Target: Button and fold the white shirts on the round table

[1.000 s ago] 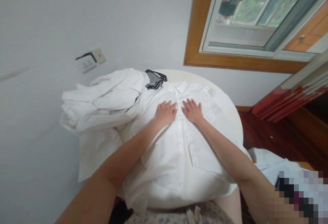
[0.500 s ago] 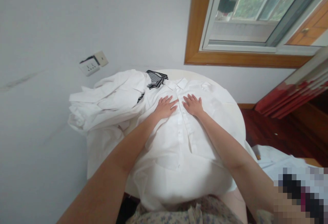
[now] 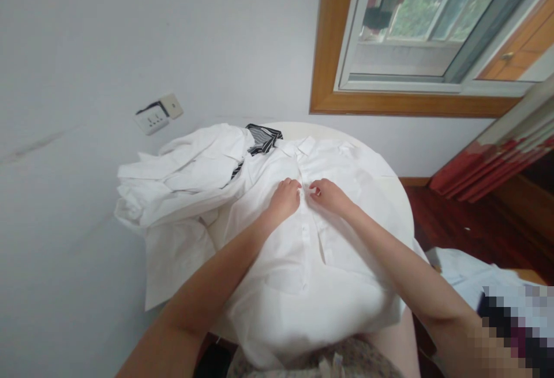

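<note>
A white button-up shirt [image 3: 329,251] lies front-up across a round white table [image 3: 400,190], collar towards the wall. My left hand [image 3: 285,198] and my right hand [image 3: 325,193] meet at the shirt's button strip just below the collar. Both hands have their fingers curled and pinch the fabric at the placket, on either side of a button. The shirt's lower part hangs over the table's near edge towards me.
A heap of other white garments [image 3: 182,179] lies on the table's left side, with a black striped piece [image 3: 262,137] at the back. A wall socket [image 3: 158,115] sits on the wall at left, a wood-framed window [image 3: 415,37] at right. Red curtain [image 3: 493,158] and wooden floor lie to the right.
Both hands lay flat and spread on the shirt's chest before. Now their fingers have curled in and pinch the button strip between them.
</note>
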Tool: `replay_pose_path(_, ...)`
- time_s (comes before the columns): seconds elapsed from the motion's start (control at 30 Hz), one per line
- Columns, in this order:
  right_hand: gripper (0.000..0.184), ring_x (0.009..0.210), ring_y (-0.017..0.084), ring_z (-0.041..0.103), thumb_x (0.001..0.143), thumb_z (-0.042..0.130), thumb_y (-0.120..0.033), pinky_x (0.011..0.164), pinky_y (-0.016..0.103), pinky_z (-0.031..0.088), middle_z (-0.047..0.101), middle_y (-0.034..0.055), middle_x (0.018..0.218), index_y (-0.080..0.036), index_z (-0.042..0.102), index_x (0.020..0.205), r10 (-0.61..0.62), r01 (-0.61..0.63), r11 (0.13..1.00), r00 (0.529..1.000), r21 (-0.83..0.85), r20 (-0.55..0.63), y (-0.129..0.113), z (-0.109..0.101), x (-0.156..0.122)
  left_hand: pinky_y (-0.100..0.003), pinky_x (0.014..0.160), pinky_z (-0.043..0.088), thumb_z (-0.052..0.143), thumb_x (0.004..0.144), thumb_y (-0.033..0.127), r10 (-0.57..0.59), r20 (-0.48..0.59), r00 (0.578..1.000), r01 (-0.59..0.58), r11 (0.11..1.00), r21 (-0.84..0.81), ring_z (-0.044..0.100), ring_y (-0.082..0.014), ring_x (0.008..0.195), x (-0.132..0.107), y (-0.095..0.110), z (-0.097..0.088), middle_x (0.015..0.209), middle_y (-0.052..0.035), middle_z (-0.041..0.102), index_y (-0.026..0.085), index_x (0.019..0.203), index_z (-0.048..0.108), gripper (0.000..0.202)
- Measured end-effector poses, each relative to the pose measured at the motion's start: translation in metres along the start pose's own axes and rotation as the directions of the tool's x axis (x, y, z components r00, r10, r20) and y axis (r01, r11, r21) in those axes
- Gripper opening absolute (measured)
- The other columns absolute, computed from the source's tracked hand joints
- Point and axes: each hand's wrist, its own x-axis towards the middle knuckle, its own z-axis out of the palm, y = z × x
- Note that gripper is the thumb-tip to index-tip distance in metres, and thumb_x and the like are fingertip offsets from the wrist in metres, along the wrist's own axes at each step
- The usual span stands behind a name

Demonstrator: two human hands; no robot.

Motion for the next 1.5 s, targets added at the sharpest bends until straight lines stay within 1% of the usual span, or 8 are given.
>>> replay_pose_path(0.17, 0.021, 0.091, 0.02, 0.062, 0.084, 0.057, -0.024, 0.081, 0.025, 0.043, 0.069, 0.0109, 0.096, -0.014, 0.066, 0.1, 0.048, -0.046, 0.999, 0.994, 0.027, -0.097, -0.004, 0.018, -0.009, -0.038, 0.097, 0.044, 0.047, 0.09, 0.016, 0.0, -0.061, 0.998, -0.002, 0.999, -0.043, 0.055, -0.021, 0.101, -0.01, -0.004, 0.012, 0.103, -0.008, 0.061, 0.018, 0.103, 0.063, 0.021)
replay_pose_path(0.33, 0.018, 0.084, 0.018, 0.061, 0.085, 0.057, -0.029, 0.079, 0.026, 0.044, 0.068, 0.0087, 0.087, -0.015, 0.068, 0.086, 0.025, -0.016, 0.996, 0.994, 0.083, -0.111, -0.001, 0.019, -0.012, -0.037, 0.096, 0.044, 0.051, 0.087, 0.017, 0.041, -0.049, 0.998, -0.044, 0.997, -0.061, 0.054, -0.0211, 0.102, -0.009, -0.006, 0.011, 0.104, -0.0069, 0.059, 0.021, 0.102, 0.064, 0.02)
replay_pose_path(0.87, 0.015, 0.081, 0.018, 0.055, 0.083, 0.052, -0.014, 0.078, 0.026, 0.039, 0.061, 0.0105, 0.083, -0.012, 0.067, 0.08, 0.03, -0.033, 0.999, 0.989, -0.018, -0.144, -0.009, 0.023, -0.015, -0.036, 0.091, 0.045, 0.056, 0.083, 0.014, 0.04, -0.069, 0.997, -0.051, 0.987, -0.153, 0.057, -0.02, 0.094, -0.007, -0.007, 0.012, 0.094, -0.0058, 0.063, 0.019, 0.092, 0.067, 0.015)
replay_pose_path(1.07, 0.013, 0.068, 0.014, 0.055, 0.078, 0.054, -0.016, 0.067, 0.024, 0.039, 0.062, 0.006, 0.075, -0.014, 0.066, 0.072, 0.063, -0.03, 0.981, 0.984, 0.192, -0.168, 0.0, 0.016, -0.016, -0.035, 0.087, 0.045, 0.066, 0.082, 0.025, 0.037, -0.078, 0.996, -0.048, 0.988, -0.145, 0.057, -0.0205, 0.091, -0.008, -0.004, 0.011, 0.092, -0.0057, 0.063, 0.019, 0.087, 0.067, 0.008)
replay_pose_path(1.17, 0.012, 0.06, 0.013, 0.055, 0.075, 0.055, -0.019, 0.062, 0.024, 0.04, 0.06, 0.0017, 0.063, -0.016, 0.064, 0.068, 0.114, -0.038, 0.89, 0.983, 0.455, -0.142, 0.007, 0.014, -0.012, -0.034, 0.085, 0.045, 0.068, 0.081, 0.025, 0.023, -0.078, 0.997, -0.034, 0.99, -0.134, 0.057, -0.0203, 0.09, -0.007, -0.003, 0.013, 0.092, -0.0054, 0.063, 0.019, 0.086, 0.067, 0.008)
replay_pose_path(1.27, 0.015, 0.052, 0.013, 0.055, 0.076, 0.055, -0.029, 0.056, 0.024, 0.042, 0.058, -0.0012, 0.056, -0.016, 0.063, 0.073, 0.163, -0.062, 0.654, 0.985, 0.754, -0.06, 0.009, 0.017, -0.008, -0.034, 0.084, 0.045, 0.068, 0.081, 0.026, 0.002, -0.074, 0.997, -0.01, 0.993, -0.115, 0.057, -0.0201, 0.089, -0.006, -0.002, 0.014, 0.089, -0.0047, 0.063, 0.019, 0.084, 0.067, 0.007)
replay_pose_path(1.37, 0.02, 0.05, 0.013, 0.056, 0.072, 0.059, -0.035, 0.054, 0.024, 0.045, 0.06, -0.0018, 0.057, -0.016, 0.064, 0.078, 0.194, -0.102, 0.463, 0.981, 0.881, 0.012, 0.01, 0.029, -0.004, -0.034, 0.084, 0.045, 0.067, 0.082, 0.025, -0.014, -0.069, 0.998, 0.006, 0.994, -0.109, 0.057, -0.0199, 0.088, -0.005, -0.002, 0.015, 0.087, -0.0045, 0.063, 0.019, 0.084, 0.066, 0.007)
replay_pose_path(1.5, 0.019, 0.049, 0.012, 0.057, 0.07, 0.062, -0.036, 0.054, 0.024, 0.048, 0.06, -0.0026, 0.055, -0.017, 0.063, 0.075, 0.181, -0.152, 0.419, 0.98, 0.895, 0.082, 0.014, 0.046, -0.002, -0.034, 0.083, 0.045, 0.064, 0.083, 0.023, -0.005, -0.079, 0.997, -0.004, 0.994, -0.112, 0.057, -0.0193, 0.085, -0.005, -0.003, 0.016, 0.086, -0.0047, 0.062, 0.018, 0.083, 0.066, 0.005)
